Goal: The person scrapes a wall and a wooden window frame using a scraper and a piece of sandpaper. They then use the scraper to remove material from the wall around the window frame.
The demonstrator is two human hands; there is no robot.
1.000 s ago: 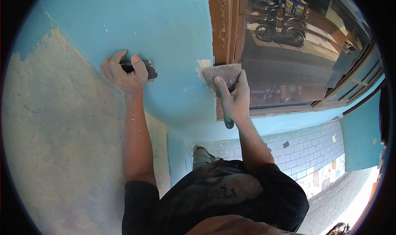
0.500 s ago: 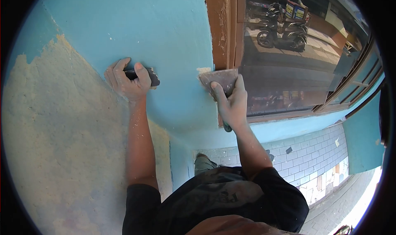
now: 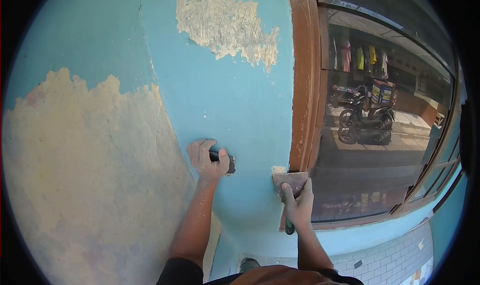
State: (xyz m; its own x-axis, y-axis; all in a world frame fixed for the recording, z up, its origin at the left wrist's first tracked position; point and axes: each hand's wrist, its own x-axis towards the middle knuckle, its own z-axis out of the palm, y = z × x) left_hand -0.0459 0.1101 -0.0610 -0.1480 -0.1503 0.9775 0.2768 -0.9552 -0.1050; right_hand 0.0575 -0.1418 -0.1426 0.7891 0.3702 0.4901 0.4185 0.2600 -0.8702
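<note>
Blue wall (image 3: 225, 110) with bare patches of stripped paint, brown window frame (image 3: 302, 85) to the right. Hands apart. Right hand (image 3: 299, 207) clamped on scraper (image 3: 291, 181), forefinger pressed along the blade, broad edge flat to the wall beside the frame, long axis upright, green handle (image 3: 289, 229) downward. Probably light, stiff, best gripped at the handle. Left hand (image 3: 206, 160) closed round dark tool (image 3: 225, 160), lying crosswise
</note>
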